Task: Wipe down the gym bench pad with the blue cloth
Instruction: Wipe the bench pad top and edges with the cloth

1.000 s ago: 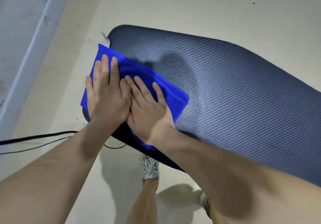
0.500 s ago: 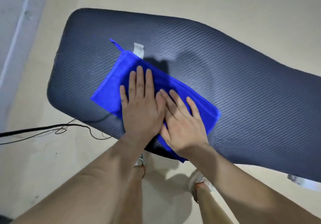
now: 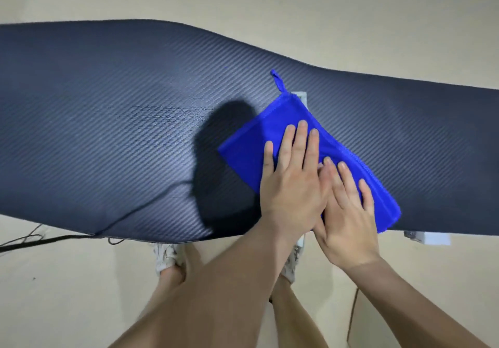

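Observation:
The dark navy ribbed bench pad point(image 3: 121, 131) stretches across the whole view. A folded blue cloth point(image 3: 248, 148) lies flat on it right of centre, with a small loop and a white tag at its far corner. My left hand point(image 3: 291, 183) presses on the cloth with straight fingers. My right hand point(image 3: 348, 212) lies flat beside it on the cloth's near right part, its fingers partly under the left hand's edge.
Beige floor point(image 3: 67, 293) surrounds the bench. A black cable point(image 3: 40, 239) trails from under the pad at the left. My feet in light shoes point(image 3: 167, 258) stand below the pad's near edge. A white bracket point(image 3: 429, 237) shows under the pad at right.
Both hands have slid the cloth along the pad from its left end toward the right, staying flat on it. The view has followed, so more of the pad shows on the left.

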